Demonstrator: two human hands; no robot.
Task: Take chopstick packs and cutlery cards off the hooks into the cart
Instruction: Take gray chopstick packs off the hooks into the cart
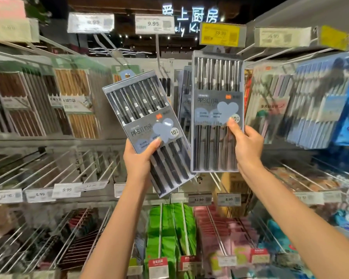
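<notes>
The person holds two grey chopstick packs up in front of the hooks. The left hand (138,160) grips the left pack (147,129) near its lower half, thumb across the front label and fingers behind; this pack is tilted, its top leaning left, and it appears clear of any hook. The right hand (245,143) grips the right pack (217,111) at its lower right edge, thumb on the label, and holds it upright just right of the left pack. Whether its top is off the hook under the yellow tag (222,34) cannot be told. More grey packs (184,91) hang behind, between the two held ones.

Each pack looks like a flat, stiff box with a clear window, light enough for one hand. The glossy front may be slippery, so a grip across the printed middle band, thumb in front and fingers behind, should hold best. No cart is in view.
</notes>
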